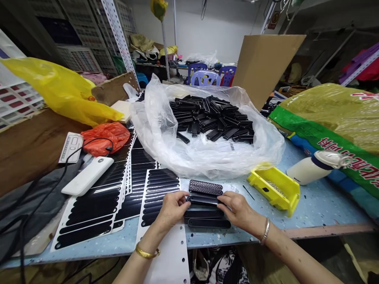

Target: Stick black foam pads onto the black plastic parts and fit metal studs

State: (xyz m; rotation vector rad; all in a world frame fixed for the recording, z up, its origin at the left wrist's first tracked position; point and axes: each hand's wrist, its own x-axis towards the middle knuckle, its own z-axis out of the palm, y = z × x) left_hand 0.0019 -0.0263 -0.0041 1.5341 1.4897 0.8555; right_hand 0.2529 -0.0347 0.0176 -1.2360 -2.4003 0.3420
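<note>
Between my two hands lies a slim black piece with rounded ends (203, 200). My left hand (174, 206) pinches its left end. The fingertips of my right hand (237, 208) are closed on its right end. Just beyond it sits a black piece with a perforated pattern (205, 187), and nearer to me lie more smooth black pieces (209, 223). A white sheet of black strips (161, 191) is under and beside my left wrist, its bare lower part hanging over the table edge. Whether a strip is on the held piece I cannot tell.
A clear plastic bag (204, 161) full of black pieces (210, 116) fills the table's far middle. At right stand a yellow bin (278, 193) with small metal parts and a white bottle (308, 167). Stacked strip sheets (97, 201), a white power bank (87, 176) and an orange bag (106, 138) lie left.
</note>
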